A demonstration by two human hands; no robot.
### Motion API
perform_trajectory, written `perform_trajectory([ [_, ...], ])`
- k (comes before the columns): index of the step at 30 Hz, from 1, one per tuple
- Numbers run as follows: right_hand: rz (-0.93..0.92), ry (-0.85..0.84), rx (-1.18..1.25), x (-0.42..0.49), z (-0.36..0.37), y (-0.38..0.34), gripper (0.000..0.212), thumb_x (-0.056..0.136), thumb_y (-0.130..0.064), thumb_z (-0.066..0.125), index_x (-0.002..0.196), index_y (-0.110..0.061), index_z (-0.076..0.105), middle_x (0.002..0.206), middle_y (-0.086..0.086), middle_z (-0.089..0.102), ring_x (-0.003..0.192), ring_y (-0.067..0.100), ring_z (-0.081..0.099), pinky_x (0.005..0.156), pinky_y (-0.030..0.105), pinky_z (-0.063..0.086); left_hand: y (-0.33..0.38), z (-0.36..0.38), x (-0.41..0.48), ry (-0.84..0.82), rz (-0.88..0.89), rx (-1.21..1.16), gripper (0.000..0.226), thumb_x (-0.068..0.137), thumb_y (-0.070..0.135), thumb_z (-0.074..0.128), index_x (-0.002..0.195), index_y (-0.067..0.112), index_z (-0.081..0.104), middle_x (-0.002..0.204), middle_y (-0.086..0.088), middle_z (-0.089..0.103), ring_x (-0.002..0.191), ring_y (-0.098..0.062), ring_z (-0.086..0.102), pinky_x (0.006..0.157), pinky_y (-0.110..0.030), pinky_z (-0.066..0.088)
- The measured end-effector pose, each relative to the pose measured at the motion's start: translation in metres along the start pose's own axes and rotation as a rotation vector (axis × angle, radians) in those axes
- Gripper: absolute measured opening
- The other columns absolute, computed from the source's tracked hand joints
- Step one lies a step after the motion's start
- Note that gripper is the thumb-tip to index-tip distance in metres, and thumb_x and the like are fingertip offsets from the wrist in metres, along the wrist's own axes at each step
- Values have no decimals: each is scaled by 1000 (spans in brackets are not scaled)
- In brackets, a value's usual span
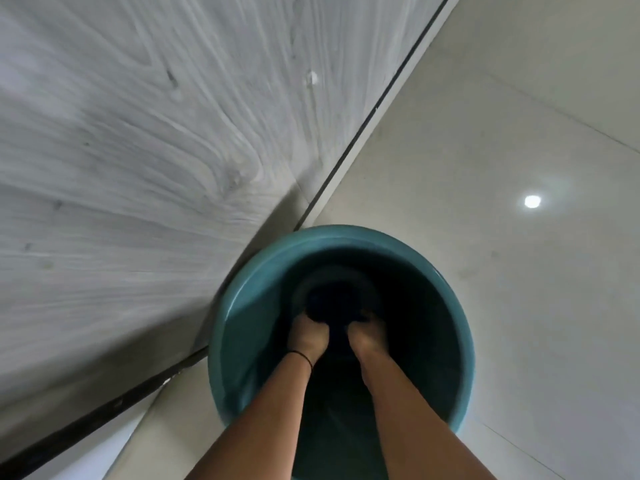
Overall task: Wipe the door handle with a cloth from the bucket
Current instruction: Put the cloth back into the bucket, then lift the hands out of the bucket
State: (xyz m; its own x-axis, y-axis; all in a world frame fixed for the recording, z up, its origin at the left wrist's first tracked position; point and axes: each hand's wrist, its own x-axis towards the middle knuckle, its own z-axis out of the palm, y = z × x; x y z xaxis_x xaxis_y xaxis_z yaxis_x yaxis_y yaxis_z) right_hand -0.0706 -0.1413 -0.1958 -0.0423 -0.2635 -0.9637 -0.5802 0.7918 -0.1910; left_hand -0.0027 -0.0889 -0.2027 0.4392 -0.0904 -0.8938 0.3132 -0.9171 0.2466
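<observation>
Head view: both arms reach straight down into the teal bucket (242, 306), which stands on the pale tiled floor (519, 306) just beside the grey wood-grain door (121, 150). The left hand (308, 336) and right hand (367, 337) are side by side deep inside, each with fingers curled tight around the edge of a dark cloth (334, 303) lying at the bottom. A thin black band (302, 357) circles the left wrist. The picture is blurred, so finer finger detail is unclear.
</observation>
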Motion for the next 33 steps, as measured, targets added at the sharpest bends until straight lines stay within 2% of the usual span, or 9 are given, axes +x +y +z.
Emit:
perform_trajectory([
  [3,-47,39,11,-22,-6,-1,42,90,4,46,132,-2,52,132,22,57,123,36,54,106,42,43,2,-10,-22,18,16,-64,46,89,1,49,135,0,45,130,-17,57,120,-30,54,95,-28,41],
  [6,-127,57,27,-76,-19,-3,35,89,-1,50,121,-11,61,116,14,66,110,31,60,102,42,46,17,-37,-79,-10,60,-160,41,91,-2,47,133,1,47,120,-15,60,104,-24,56,81,-17,36],
  [9,-207,11,68,-156,-37,-14,24,92,-9,50,106,-21,65,90,0,67,82,14,62,90,43,52,24,-72,-155,-50,130,-228,35,93,-1,47,127,3,54,125,-14,61,106,-18,56,94,-24,39],
  [11,-273,-22,79,-217,-49,-21,22,93,-7,50,98,-24,63,90,-4,66,80,10,61,82,38,55,26,-101,-215,-78,161,-251,30,95,3,47,122,10,57,119,-8,64,103,-15,59,97,-31,42],
  [15,-410,-134,13,-356,-67,-26,26,92,-3,51,89,-25,65,89,-5,68,84,12,63,72,30,52,27,-168,-347,-45,239,-377,19,94,7,49,103,18,62,101,1,68,87,-6,64,73,-24,47],
  [19,-540,-253,-82,-502,-74,-17,26,90,-1,53,90,-22,67,90,0,70,84,12,63,71,29,51,13,-234,-479,104,346,-504,22,93,5,52,91,25,63,96,2,70,77,4,68,64,-9,50],
  [24,-708,-459,-174,-650,-79,18,21,91,1,52,101,-9,68,94,3,70,87,15,64,73,31,52,-36,-280,-622,272,475,-655,25,94,8,52,96,29,65,100,6,72,91,-7,69,86,-26,51],
  [29,-933,-618,-296,-765,-78,87,28,92,-2,51,93,-24,68,92,-1,73,87,11,68,75,28,56,-120,-303,-740,509,630,-709,27,95,11,51,99,34,64,106,13,70,103,-9,66,92,-23,50],
  [33,-1216,-699,-350,-838,-87,158,25,97,-11,49,96,-28,67,95,-4,73,92,11,68,77,27,57,-203,-313,-825,700,766,-696,27,95,8,49,107,25,67,109,14,69,105,0,62,94,-14,47],
])
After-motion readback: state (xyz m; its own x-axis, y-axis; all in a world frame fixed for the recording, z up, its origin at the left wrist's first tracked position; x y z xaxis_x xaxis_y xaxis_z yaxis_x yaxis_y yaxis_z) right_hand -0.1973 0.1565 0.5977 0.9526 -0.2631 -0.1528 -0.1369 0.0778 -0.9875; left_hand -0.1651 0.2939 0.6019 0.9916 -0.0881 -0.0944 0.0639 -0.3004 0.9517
